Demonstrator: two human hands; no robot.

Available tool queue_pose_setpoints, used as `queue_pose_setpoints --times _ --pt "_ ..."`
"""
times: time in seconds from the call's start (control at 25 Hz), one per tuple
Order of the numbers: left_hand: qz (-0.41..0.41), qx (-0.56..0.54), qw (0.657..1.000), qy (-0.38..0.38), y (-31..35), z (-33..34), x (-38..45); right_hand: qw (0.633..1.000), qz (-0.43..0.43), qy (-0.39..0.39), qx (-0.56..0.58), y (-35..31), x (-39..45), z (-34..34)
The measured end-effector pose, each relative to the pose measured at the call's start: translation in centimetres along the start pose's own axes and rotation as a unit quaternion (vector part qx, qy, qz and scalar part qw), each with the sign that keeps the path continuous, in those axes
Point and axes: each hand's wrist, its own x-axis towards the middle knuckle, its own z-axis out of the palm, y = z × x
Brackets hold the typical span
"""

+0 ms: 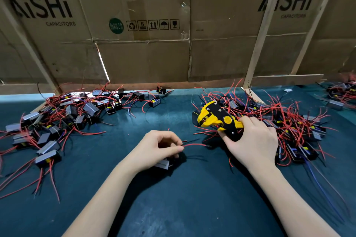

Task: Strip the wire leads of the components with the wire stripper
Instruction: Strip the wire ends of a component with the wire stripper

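My left hand [159, 147] pinches a red wire lead [195, 144] between thumb and fingertips; the lead sticks out to the right. Under that hand lies the lead's component [163, 163], a small black and grey block, mostly hidden by the palm. My right hand [252, 140] grips the handles of a yellow and black wire stripper [215, 116]. Its jaws point left and up, a short way above and to the right of the lead's free end, apart from it.
A heap of components with red leads [55, 119] covers the left of the green mat [173, 198]. A denser heap [289, 121] lies right, behind my right hand. Cardboard walls [144, 54] with wooden slats close the back. More components [342, 92] sit far right.
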Motion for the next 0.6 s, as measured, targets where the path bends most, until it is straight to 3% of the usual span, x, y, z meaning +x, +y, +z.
queue_pose_setpoints --times 0.2,0.6 --pt "-0.043 -0.081 0.987 0.131 -0.4 0.3 0.5 1.0 0.001 -0.001 -0.019 0.3 -0.1 -0.1" --pt "-0.018 -0.063 0.989 0.131 0.0 1.5 0.5 0.999 -0.016 -0.017 -0.042 -0.7 -0.3 0.2"
